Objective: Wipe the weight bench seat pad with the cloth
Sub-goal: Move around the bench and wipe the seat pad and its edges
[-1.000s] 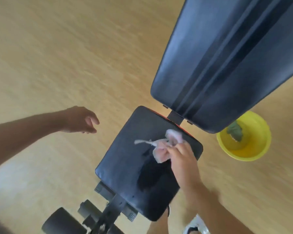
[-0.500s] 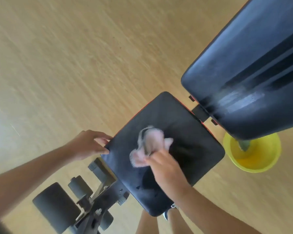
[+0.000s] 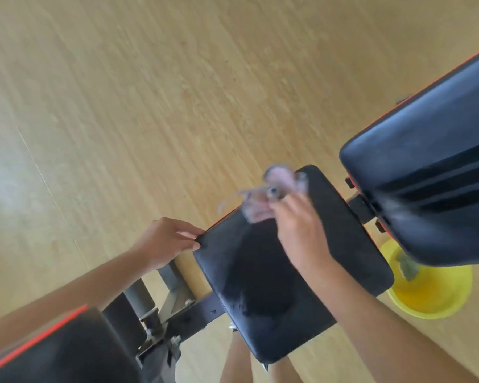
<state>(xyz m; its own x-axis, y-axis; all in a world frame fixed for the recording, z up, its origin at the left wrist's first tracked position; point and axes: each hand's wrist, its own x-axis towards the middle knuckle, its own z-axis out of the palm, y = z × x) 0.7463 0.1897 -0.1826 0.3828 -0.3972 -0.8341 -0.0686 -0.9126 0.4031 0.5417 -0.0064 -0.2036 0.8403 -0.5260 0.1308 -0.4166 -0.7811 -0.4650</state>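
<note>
The black seat pad [image 3: 351, 244] of the weight bench fills the lower middle, with wet streaks near its front. My right hand [image 3: 299, 228] grips a pale pink cloth [image 3: 271, 194], blurred with motion, at the pad's far left edge. My left hand [image 3: 166, 241] holds the pad's near left corner, fingers curled over the edge.
The black backrest pad [image 3: 426, 172] slopes up at the right. A yellow basin [image 3: 432, 294] with a greenish rag stands on the wooden floor [image 3: 150, 106] beneath it. The bench frame [image 3: 174, 302] and a padded roller [image 3: 56, 352] lie at the lower left. My legs show below the seat.
My right hand has swept the cloth from the seat's middle to its far left edge. My left hand has taken hold of the pad's corner. The view has shifted right.
</note>
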